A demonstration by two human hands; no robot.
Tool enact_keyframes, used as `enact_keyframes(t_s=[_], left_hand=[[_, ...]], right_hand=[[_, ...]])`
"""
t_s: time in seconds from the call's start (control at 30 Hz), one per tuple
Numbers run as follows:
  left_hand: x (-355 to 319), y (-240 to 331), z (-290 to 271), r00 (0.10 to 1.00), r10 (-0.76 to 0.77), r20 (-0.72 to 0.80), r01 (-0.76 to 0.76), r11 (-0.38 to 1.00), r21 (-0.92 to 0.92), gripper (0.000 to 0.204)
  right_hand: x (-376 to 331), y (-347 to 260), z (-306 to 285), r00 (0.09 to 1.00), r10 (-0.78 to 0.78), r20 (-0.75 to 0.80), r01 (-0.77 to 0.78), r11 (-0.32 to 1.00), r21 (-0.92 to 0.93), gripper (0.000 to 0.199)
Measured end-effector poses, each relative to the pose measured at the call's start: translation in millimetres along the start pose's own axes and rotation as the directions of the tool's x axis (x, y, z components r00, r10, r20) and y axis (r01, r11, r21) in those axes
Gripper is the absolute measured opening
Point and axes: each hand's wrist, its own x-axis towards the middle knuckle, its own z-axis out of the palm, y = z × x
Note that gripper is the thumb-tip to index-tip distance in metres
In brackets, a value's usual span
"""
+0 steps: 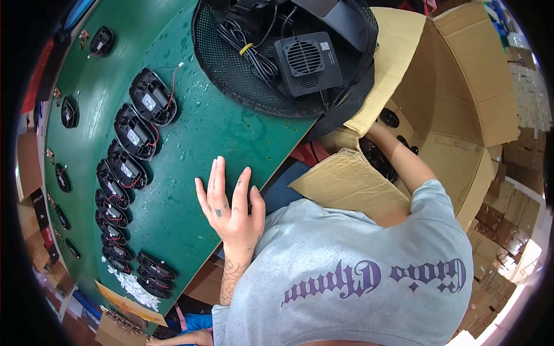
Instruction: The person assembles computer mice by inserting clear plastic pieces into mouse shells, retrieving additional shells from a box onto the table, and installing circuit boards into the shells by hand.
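My left hand [232, 207] is held palm down at the green table's edge, fingers spread, holding nothing. To its left, a curved row of black oval plastic shells [134, 131] lies on the table, with cylindrical parts and thin red wires inside. My right forearm [404, 158] reaches down into a large cardboard box [352, 181] at the right. That hand is hidden behind the box's flap, so its fingers and anything in them cannot be seen. Black rounded parts [378, 158] lie in the box beside the arm.
A black mesh basket [208, 63] at the table's far edge holds a square black device [309, 62] with a round grille and a coiled black cable [248, 49]. More shells [154, 274] and white scraps [135, 290] lie at the near left. Another person's arm [184, 338] shows at the bottom.
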Motion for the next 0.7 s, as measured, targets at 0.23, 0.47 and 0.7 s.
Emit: enact_keyframes(t_s=[0.23,0.47,0.7], left_hand=[[11,-4,-11,1.000,-0.003,-0.011,-0.001,0.925,-0.379,0.037],[21,21,-21,0.999,-0.007,0.045,0.043,0.467,-0.883,0.053],[-26,-23,-45,0.938,0.011,-0.347,-0.228,0.771,-0.594,0.047]], right_hand=[[-113,-139,-74,0.966,0.051,-0.253,0.033,0.948,0.316,0.056],[-161,-274,82,0.955,-0.289,-0.067,0.293,0.882,0.370,0.059],[-134,-256,263,0.911,-0.219,0.348,0.106,0.942,0.317,0.073]])
